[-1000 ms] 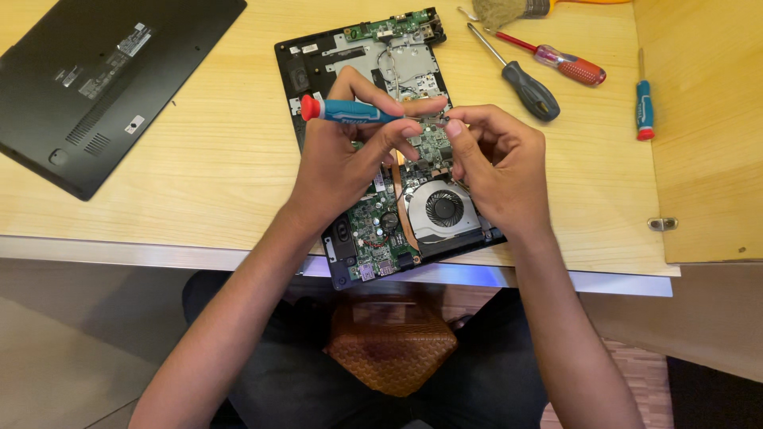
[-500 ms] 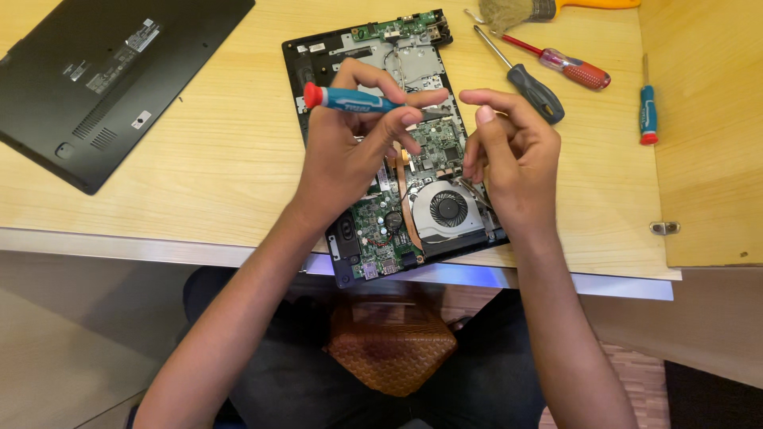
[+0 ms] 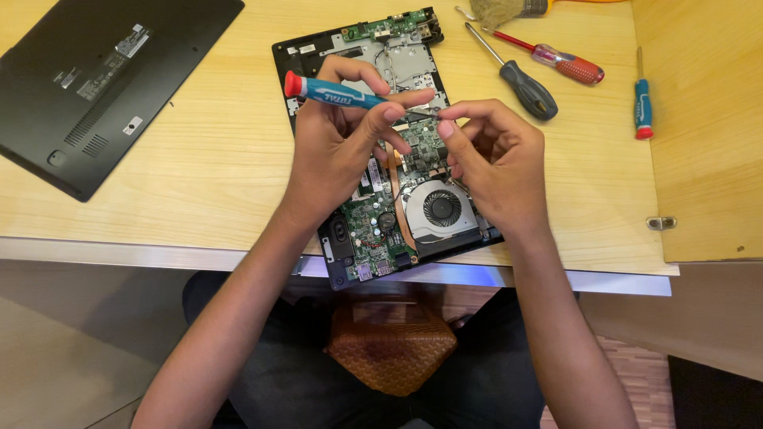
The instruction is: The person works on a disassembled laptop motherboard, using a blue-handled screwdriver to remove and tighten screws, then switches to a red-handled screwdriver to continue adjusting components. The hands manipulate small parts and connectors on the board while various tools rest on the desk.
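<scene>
- Change since a second ago: the left hand (image 3: 338, 139) has lifted the blue precision screwdriver (image 3: 342, 95) off the board; a second ago both hands were down together on the board, now they sit higher in the frame, over its middle.
- Half a second ago the right hand (image 3: 497, 159) stood apart from the shaft; now its thumb and forefinger have closed in at the driver's tip (image 3: 433, 117).
- Reading (a judgement): looks like a screw has just come out and is being picked off the tip, or the tip is being checked. No screw can be made out at this size.
- Left hand: closed around the blue handle, thumb on top, driver near horizontal, red cap pointing to the upper left of the frame.
- Right hand: fingertips pinched together at the tip, other fingers curled. Whether it pinches anything cannot be told.
- The opened laptop (image 3: 381, 151) lies upper centre, directly beneath both hands; its fan (image 3: 441, 208) is below and between the wrists, uncovered.
- The driver's tip is in the air above the green board, not touching it as far as can be seen.
- Rest of the bench (image 3: 199, 183): black bottom cover (image 3: 103, 79) in the upper left, well apart; black-handled screwdriver (image 3: 520, 83) and red-handled screwdriver (image 3: 560, 62) in the upper right, small blue screwdriver (image 3: 642, 103) further right (all untouched).
</scene>
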